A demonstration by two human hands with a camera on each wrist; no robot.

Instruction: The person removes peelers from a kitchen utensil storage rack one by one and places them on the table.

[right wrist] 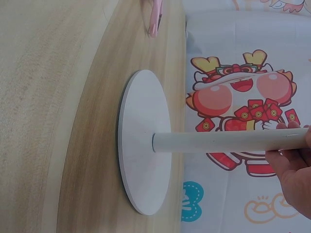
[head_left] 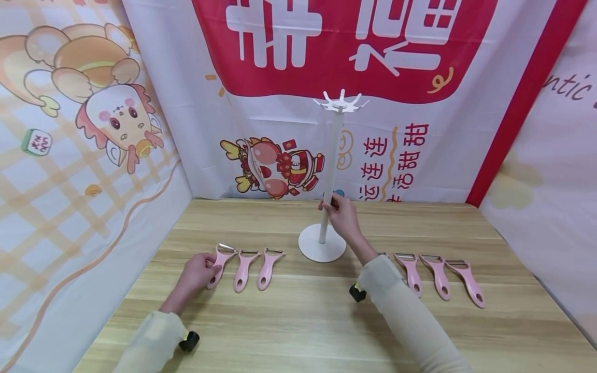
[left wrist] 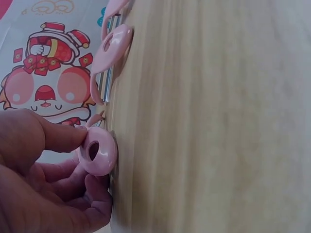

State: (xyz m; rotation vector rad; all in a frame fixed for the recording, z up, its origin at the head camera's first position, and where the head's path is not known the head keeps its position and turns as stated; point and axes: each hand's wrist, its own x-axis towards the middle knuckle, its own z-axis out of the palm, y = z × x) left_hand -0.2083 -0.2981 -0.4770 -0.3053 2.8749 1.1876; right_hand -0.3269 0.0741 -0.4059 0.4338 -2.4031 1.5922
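Note:
At the left, my left hand [head_left: 197, 273] pinches the handle of the leftmost pink peeler [head_left: 224, 257]. The left wrist view shows thumb and fingers on either side of that handle, near its oval hole, low over the wood. Two more pink peelers [head_left: 243, 272] lie just right of it. My right hand [head_left: 344, 215] grips the lower pole of a white stand [head_left: 333, 155]. A ring of upturned hooks [head_left: 341, 103] tops the stand, and nothing hangs on them. Its round base [right wrist: 146, 187] sits flat on the table in the right wrist view.
Several more pink peelers [head_left: 436, 274] lie in a row at the right, one partly hidden by my right sleeve [head_left: 401, 305]. The wooden table [head_left: 280, 331] ends at a printed cloth [head_left: 196, 150] behind, with cloth walls on both sides.

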